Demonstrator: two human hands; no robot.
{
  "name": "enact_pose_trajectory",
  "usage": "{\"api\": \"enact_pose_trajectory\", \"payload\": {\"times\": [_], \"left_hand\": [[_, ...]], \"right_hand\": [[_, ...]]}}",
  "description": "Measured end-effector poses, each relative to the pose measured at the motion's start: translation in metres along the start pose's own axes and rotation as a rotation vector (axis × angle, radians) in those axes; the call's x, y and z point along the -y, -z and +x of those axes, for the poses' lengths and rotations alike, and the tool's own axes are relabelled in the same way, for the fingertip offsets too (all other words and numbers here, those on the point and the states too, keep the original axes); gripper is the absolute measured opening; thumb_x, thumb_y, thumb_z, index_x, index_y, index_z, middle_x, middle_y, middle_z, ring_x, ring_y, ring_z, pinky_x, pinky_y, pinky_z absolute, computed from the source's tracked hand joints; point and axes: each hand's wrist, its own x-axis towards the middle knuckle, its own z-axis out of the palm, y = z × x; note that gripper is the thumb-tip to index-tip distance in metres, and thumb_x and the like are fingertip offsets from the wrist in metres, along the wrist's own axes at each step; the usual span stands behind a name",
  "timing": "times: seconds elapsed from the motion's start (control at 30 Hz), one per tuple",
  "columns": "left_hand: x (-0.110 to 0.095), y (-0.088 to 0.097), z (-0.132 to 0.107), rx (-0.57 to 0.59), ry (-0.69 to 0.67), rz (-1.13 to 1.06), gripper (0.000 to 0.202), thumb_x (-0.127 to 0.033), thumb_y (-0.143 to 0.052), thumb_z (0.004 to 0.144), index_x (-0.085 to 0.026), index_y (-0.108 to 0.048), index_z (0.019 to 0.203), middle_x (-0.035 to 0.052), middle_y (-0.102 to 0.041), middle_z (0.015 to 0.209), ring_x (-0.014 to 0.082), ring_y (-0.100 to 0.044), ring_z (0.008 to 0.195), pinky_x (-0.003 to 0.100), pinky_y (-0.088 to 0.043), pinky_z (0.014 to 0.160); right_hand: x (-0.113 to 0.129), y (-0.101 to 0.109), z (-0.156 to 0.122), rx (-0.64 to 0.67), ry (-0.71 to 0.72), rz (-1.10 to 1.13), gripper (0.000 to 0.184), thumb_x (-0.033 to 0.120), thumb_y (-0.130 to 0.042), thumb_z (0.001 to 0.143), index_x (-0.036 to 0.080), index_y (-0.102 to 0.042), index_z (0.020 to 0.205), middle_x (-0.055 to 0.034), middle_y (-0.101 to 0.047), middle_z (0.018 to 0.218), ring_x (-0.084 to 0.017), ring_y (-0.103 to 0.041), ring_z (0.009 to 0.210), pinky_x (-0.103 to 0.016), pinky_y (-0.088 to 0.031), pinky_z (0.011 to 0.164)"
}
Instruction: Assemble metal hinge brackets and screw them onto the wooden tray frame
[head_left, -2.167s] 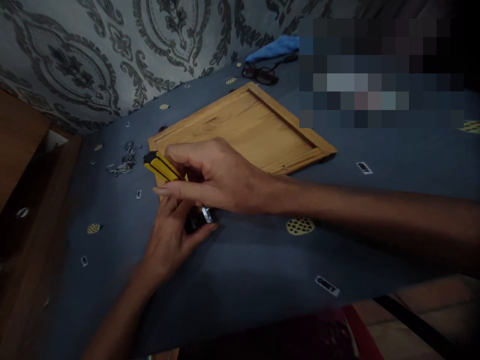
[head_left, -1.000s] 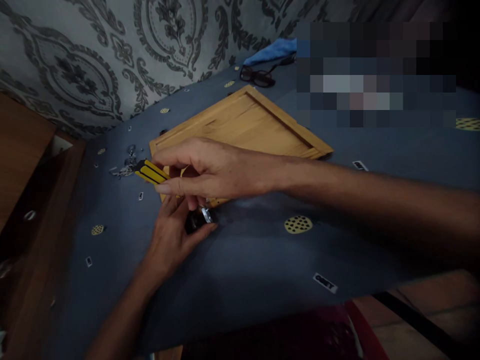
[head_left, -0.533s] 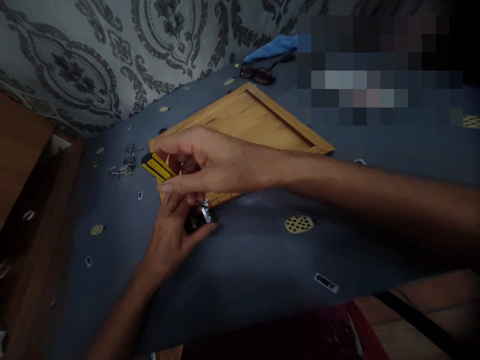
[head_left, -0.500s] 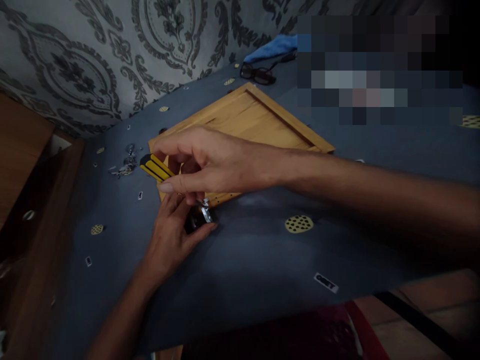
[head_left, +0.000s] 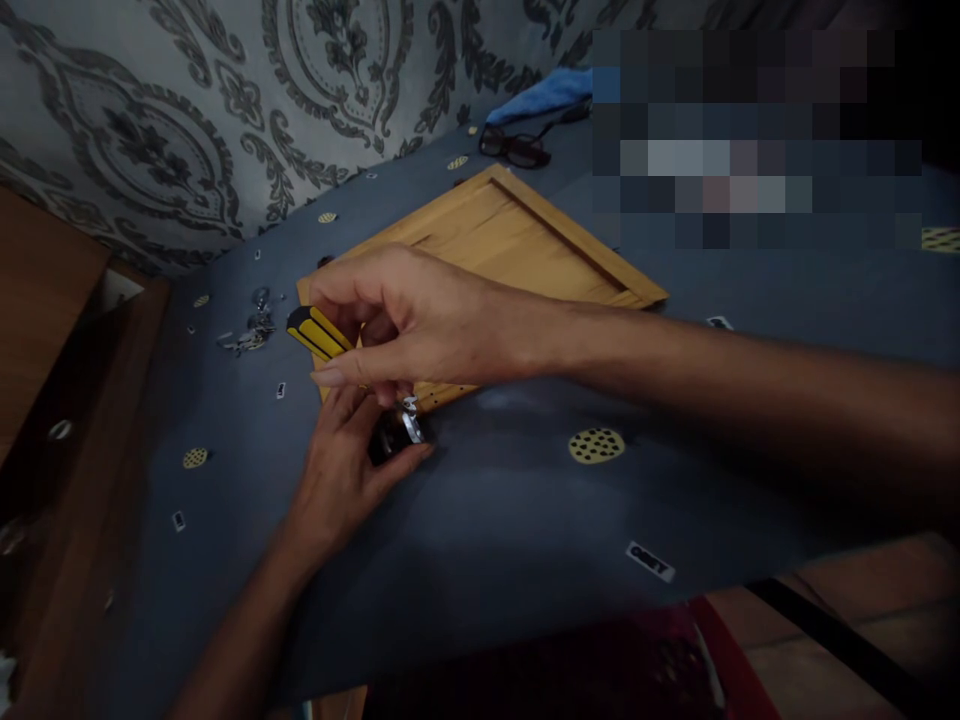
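A wooden cabinet door [head_left: 517,235] with a raised frame lies on the blue-grey tablecloth. At its near left corner is a shiny metal hinge [head_left: 412,428], partly hidden by fingers. My left hand [head_left: 337,465] curls round the hinge, thumb on its near side, holding it against the door's edge. Above it my right hand [head_left: 424,325] grips a screwdriver by its yellow and black handle [head_left: 321,333]. The screwdriver's shaft and tip are hidden behind my hands, so I cannot tell whether the tip meets a screw.
Loose metal hardware [head_left: 251,325] lies in a small heap left of the door. Dark glasses [head_left: 517,148] and a blue cloth [head_left: 536,100] are at the back by the patterned wall. Wooden furniture [head_left: 45,300] stands at the left, beside the table.
The screwdriver's handle has turned and shifted slightly right in my right hand, whose fingers have moved a little. My left hand, the hinge and the door stay where they were.
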Motion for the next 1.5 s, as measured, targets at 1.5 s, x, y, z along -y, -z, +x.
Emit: {"api": "enact_pose_trajectory", "payload": {"times": [1.5], "left_hand": [[-0.004,0.005,0.002,0.047,0.029,-0.039,0.030,-0.051,-0.071,0.096,-0.022,-0.067,0.101,0.0070,-0.067,0.106,0.0277,-0.063,0.105,0.043,-0.056,0.094]], "right_hand": [[0.012,0.008,-0.003,-0.064,0.014,-0.282,0.029,0.022,-0.064,0.102,0.018,-0.049,0.077,0.0049,-0.053,0.073,-0.008,-0.047,0.067,-0.024,-0.035,0.063]]}}
